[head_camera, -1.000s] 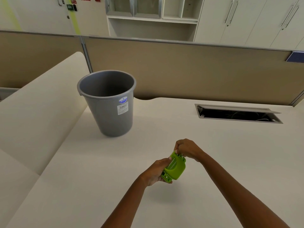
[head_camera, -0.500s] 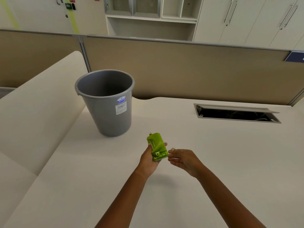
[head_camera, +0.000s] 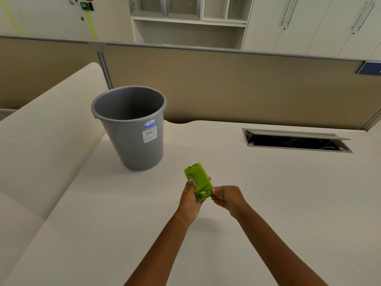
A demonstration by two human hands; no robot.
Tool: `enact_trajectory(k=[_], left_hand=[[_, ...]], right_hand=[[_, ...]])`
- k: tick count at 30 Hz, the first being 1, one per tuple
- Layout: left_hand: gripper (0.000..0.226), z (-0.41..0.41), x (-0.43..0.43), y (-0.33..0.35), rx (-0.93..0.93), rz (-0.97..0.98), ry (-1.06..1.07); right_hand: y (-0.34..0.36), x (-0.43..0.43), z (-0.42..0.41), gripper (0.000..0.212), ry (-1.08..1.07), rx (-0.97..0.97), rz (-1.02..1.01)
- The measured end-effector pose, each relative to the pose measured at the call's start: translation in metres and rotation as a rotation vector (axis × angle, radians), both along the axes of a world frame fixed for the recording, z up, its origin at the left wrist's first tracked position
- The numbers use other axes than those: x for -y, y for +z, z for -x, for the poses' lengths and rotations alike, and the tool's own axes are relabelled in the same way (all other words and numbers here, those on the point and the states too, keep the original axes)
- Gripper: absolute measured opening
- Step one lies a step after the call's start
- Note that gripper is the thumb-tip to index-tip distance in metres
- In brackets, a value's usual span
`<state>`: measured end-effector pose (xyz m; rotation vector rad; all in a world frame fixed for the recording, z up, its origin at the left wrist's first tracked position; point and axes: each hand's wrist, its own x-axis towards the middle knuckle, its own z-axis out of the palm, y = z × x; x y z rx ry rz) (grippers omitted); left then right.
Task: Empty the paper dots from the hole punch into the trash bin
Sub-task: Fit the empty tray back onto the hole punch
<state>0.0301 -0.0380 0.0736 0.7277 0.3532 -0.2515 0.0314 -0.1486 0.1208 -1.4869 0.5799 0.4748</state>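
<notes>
A small bright green hole punch [head_camera: 199, 181] is held upright above the cream desk, its long axis pointing away from me. My left hand [head_camera: 190, 198] grips it from the left and below. My right hand [head_camera: 225, 198] pinches the punch's near lower corner with its fingertips. The grey plastic trash bin [head_camera: 132, 133] stands on the desk to the far left of the punch, open at the top, with a blue and white label on its side. Its inside looks dark; I see no paper dots.
A rectangular cable opening with a raised metal flap [head_camera: 296, 141] is set in the desk at the right. A brown partition wall [head_camera: 226, 83] runs behind the desk. A raised cream surface [head_camera: 41, 131] slopes along the left side, close to the bin.
The punch moved left and turned upright in my left hand. My right hand let go half a second ago and has now come back onto the punch's near corner.
</notes>
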Motion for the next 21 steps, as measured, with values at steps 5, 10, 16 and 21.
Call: enact_trajectory(k=[5,10,16,21], left_hand=[[0.032,-0.004,0.001,0.0,0.015,0.024,0.004],[0.034,-0.008,0.005,0.0,-0.039,0.106,0.059],[0.035,-0.008,0.013,-0.004,-0.058,0.06,0.087],[0.028,-0.006,0.016,-0.007,-0.035,0.011,0.095]], right_hand=[[-0.001,0.008,0.003,0.015,-0.018,0.047,-0.122],[-0.004,0.006,0.007,0.014,0.0,0.06,-0.31],[-0.014,-0.002,0.012,0.017,0.064,0.088,-0.233],[-0.016,-0.008,0.013,0.015,-0.032,0.067,-0.235]])
